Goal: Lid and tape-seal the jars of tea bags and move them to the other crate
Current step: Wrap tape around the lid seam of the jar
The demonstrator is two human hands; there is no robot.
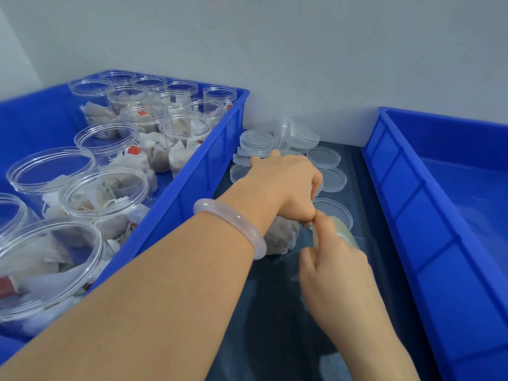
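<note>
A clear jar of tea bags (pixel 281 237) stands on the dark table between two blue crates. My left hand (pixel 286 182) rests on top of it, fingers curled over its lid. My right hand (pixel 335 268) holds a roll of clear tape (pixel 345 232) against the jar's right side, its thumb touching my left fingers. The left crate (pixel 192 182) holds several open jars of tea bags (pixel 104 193). The right crate (pixel 428 204) shows a bare blue floor.
A heap of loose clear lids (pixel 291 144) lies on the table (pixel 288 325) behind my hands, near the white wall. One lid (pixel 334 213) lies just right of the jar. A pale bangle (pixel 233 226) circles my left wrist.
</note>
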